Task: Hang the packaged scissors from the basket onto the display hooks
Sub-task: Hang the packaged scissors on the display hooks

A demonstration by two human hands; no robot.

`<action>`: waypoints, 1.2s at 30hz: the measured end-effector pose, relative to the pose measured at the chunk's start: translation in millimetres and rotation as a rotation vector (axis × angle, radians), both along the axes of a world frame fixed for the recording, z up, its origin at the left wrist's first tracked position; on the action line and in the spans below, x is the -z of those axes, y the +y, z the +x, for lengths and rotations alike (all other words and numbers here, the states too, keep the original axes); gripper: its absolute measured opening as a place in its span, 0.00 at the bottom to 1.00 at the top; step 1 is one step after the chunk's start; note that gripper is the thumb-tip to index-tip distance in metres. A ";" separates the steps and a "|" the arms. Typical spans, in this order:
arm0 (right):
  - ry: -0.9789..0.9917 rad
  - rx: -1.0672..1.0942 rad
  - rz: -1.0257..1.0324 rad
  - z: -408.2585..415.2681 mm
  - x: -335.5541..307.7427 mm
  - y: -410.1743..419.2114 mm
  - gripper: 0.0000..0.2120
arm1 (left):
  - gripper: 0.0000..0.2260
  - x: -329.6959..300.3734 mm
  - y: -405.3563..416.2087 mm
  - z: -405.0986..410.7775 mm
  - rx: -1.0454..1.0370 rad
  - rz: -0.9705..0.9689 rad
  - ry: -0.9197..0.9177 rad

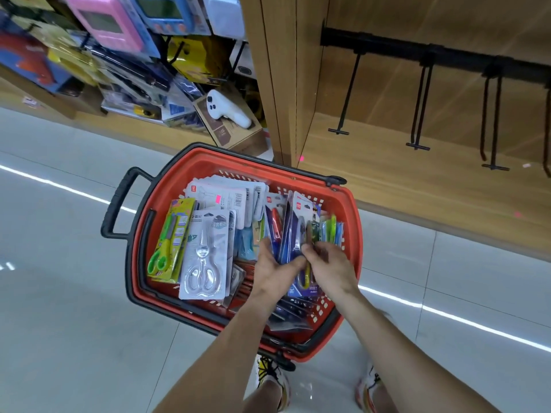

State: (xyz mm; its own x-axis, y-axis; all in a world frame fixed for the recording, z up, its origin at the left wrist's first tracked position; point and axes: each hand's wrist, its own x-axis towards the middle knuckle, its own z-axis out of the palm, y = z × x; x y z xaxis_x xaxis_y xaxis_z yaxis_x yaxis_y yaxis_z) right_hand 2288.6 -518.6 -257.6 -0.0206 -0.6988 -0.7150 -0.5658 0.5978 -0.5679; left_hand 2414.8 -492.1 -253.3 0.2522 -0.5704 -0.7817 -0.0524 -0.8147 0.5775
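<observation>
Shop floor: basket (347, 204), hooks (420, 108) bare.

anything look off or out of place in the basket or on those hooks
Nothing is damaged or spilled. The scissor packs in the red basket lie jumbled, some flat, some on edge, as loose stock would. Both hands, left and right, grip upright packs. The black hooks on the wooden panel hang bare.

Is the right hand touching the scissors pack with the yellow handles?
Touching. The head view shows the right hand with fingers curled over the face of the yellow-handled scissors pack, pinching it upright in the red basket.
</observation>
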 end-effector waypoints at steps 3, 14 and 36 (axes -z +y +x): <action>-0.057 0.062 -0.064 1.6 -4.6 4.2 0.29 | 0.35 -11.6 11.9 10.5 -0.187 -0.003 0.123; -0.622 0.100 0.072 13.6 -136.4 24.4 0.32 | 0.36 -123.0 54.0 46.2 -0.187 -0.141 0.344; -0.814 0.459 -0.581 -95.7 -646.9 -17.8 0.19 | 0.19 -645.1 -15.0 -54.0 -0.010 -0.714 0.396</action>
